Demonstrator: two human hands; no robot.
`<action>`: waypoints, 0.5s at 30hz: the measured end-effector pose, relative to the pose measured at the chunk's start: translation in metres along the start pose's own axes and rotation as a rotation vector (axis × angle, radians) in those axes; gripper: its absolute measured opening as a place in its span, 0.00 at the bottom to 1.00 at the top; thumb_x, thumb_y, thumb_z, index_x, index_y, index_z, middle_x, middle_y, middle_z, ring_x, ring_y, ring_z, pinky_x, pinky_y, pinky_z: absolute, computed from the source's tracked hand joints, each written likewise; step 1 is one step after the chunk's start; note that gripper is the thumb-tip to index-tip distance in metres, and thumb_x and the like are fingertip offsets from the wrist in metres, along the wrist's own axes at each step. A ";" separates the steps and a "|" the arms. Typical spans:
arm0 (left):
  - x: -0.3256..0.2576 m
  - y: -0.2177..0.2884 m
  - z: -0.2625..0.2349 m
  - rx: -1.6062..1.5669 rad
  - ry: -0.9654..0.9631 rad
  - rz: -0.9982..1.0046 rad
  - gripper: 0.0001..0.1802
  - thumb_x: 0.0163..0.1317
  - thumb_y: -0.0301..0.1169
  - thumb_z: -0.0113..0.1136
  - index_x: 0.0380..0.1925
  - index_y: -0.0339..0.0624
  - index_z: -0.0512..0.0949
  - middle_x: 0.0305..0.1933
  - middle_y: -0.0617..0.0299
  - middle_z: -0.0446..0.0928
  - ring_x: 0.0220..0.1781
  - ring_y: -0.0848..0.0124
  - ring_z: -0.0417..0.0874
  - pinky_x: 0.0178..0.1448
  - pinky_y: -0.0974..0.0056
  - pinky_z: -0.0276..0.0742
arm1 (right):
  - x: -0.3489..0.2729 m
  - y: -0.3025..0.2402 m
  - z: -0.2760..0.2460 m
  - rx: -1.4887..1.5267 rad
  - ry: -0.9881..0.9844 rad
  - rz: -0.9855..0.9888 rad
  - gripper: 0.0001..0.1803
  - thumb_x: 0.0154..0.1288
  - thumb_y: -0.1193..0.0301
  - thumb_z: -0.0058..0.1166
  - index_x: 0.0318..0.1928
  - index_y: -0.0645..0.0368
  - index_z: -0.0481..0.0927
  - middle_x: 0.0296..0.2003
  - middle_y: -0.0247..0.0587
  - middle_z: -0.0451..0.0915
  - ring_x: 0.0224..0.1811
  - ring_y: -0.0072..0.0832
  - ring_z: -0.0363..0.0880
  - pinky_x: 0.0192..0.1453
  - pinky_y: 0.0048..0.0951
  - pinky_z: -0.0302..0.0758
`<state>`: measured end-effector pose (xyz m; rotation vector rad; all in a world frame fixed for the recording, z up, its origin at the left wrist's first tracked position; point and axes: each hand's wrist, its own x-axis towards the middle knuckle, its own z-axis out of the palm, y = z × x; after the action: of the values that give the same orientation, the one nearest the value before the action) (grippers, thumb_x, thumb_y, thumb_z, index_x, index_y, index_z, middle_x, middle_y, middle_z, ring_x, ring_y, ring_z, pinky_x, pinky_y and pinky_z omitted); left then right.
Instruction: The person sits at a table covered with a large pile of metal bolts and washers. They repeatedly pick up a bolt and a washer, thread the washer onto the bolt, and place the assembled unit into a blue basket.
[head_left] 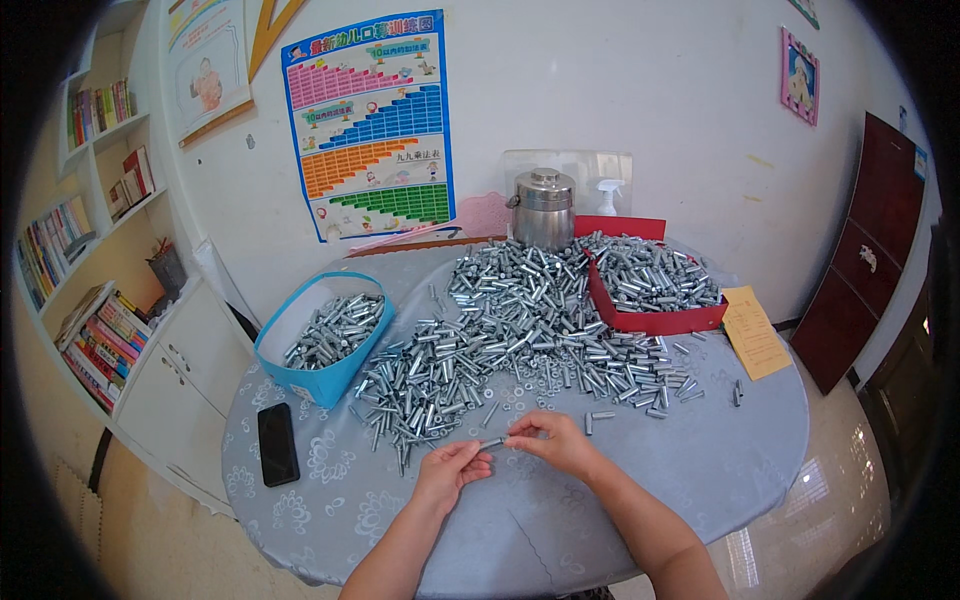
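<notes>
Above the near part of the table, my two hands meet over a small metal bolt [492, 442] with what looks like a sleeve on it. My left hand [450, 472] pinches one end between thumb and fingers; my right hand [556, 443] grips the other end with its fingertips. Just beyond them spreads a large heap of silvery bolts and sleeves [500, 300], with loose washers or nuts [520, 395] along its near edge. A few separate metal pieces [600, 415] lie beside my right hand.
A blue fabric box [320, 383] of metal parts stands left, near a black phone [278, 446]. At the right back is a red box [665, 320] full of parts, beside yellow paper [754, 335]. A steel canister [543, 210] and spray bottle [608, 200] stand behind the heap.
</notes>
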<state>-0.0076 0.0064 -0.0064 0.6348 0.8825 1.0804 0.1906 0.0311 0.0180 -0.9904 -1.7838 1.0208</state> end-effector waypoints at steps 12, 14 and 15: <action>0.002 -0.003 -0.001 -0.007 0.040 0.074 0.10 0.58 0.28 0.53 0.36 0.31 0.74 0.29 0.52 0.77 0.26 0.71 0.79 0.33 0.68 0.80 | -0.002 -0.005 0.008 0.165 -0.026 0.135 0.19 0.63 0.59 0.45 0.30 0.65 0.76 0.20 0.37 0.75 0.25 0.18 0.71 0.32 0.19 0.69; 0.000 -0.001 0.004 0.025 0.036 0.078 0.10 0.58 0.28 0.53 0.36 0.30 0.74 0.29 0.52 0.77 0.27 0.70 0.79 0.33 0.68 0.80 | 0.000 -0.003 0.002 0.056 -0.109 0.228 0.18 0.63 0.60 0.44 0.31 0.65 0.76 0.22 0.37 0.75 0.25 0.19 0.71 0.32 0.19 0.69; -0.002 0.000 0.007 0.039 0.021 0.088 0.10 0.58 0.28 0.53 0.36 0.31 0.74 0.29 0.52 0.77 0.26 0.71 0.78 0.32 0.68 0.80 | 0.000 -0.002 0.000 0.001 -0.150 0.275 0.18 0.64 0.60 0.44 0.32 0.65 0.76 0.23 0.37 0.75 0.26 0.19 0.71 0.32 0.19 0.69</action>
<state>-0.0019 0.0043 -0.0026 0.7012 0.9022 1.1524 0.1901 0.0308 0.0197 -1.2095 -1.7991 1.2943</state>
